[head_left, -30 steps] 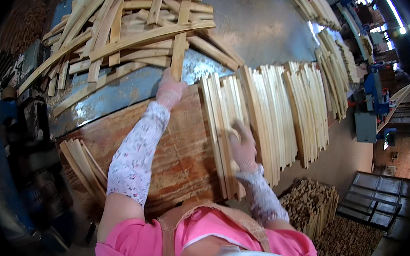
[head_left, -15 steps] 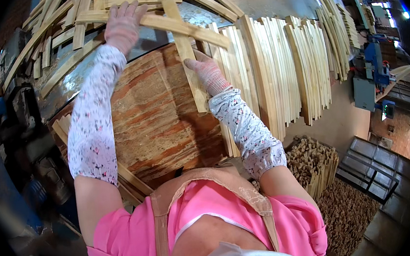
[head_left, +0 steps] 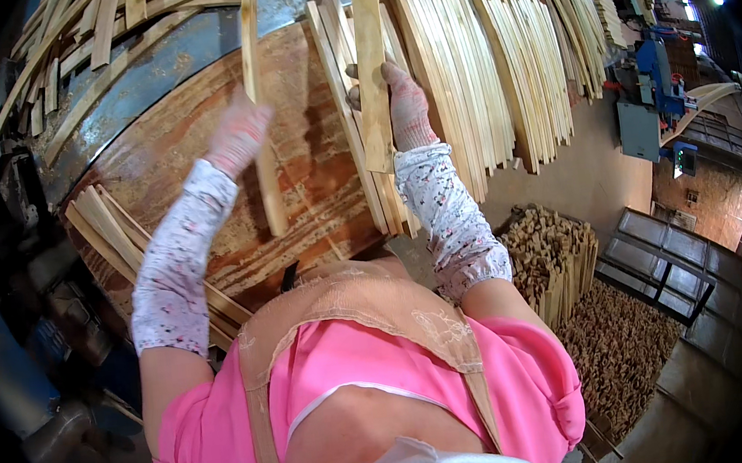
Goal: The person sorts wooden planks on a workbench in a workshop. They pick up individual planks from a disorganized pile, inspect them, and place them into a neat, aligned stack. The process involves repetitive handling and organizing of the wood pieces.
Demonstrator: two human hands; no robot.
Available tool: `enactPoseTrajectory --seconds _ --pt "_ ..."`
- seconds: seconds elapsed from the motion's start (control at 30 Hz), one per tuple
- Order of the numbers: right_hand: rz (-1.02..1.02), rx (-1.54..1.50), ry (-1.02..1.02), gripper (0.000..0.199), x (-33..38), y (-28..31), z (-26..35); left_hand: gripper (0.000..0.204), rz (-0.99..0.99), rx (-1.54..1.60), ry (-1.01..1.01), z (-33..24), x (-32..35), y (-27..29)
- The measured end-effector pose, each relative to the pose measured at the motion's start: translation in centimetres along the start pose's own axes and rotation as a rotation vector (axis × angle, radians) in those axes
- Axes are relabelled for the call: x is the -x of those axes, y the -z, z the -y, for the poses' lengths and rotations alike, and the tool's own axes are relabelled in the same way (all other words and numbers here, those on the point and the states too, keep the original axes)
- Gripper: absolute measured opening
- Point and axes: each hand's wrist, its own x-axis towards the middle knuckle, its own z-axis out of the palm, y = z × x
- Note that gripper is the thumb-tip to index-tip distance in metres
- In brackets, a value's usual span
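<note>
My right hand (head_left: pixel 409 109), in a pinkish knit glove with dark fingertips, is closed around a flat pale wooden strip (head_left: pixel 372 81). This strip points away from me, above the left end of a row of wooden strips (head_left: pixel 464 82). My left hand (head_left: pixel 239 135), gloved the same way, is smeared by motion beside another long wooden strip (head_left: pixel 266 161). That one also runs away from me, over the brown wooden board (head_left: pixel 177 134). Whether the left fingers grip it cannot be made out.
Loose wooden strips (head_left: pixel 111 29) lie in a jumble on the grey metal surface (head_left: pixel 188 62) at the far left. A few strips (head_left: pixel 110 223) rest on the board's left side. Bundled sticks (head_left: pixel 550 255) stand at lower right, near a blue-grey machine (head_left: pixel 640 129).
The strip by my left hand has swung from slanting crosswise to pointing away from me. My left hand has come nearer. My right hand and its strip have moved slightly farther away and right.
</note>
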Motion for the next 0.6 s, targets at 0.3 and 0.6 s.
enactPoseTrajectory --seconds 0.3,0.6 --pt "-0.038 -0.048 0.088 0.059 6.0 4.1 0.7 0.1 0.382 -0.182 0.234 -8.6 3.9 -12.9" --pt "-0.064 -0.094 0.063 0.059 8.7 5.8 -0.4 0.062 0.268 -0.009 0.042 -4.1 4.7 -13.8"
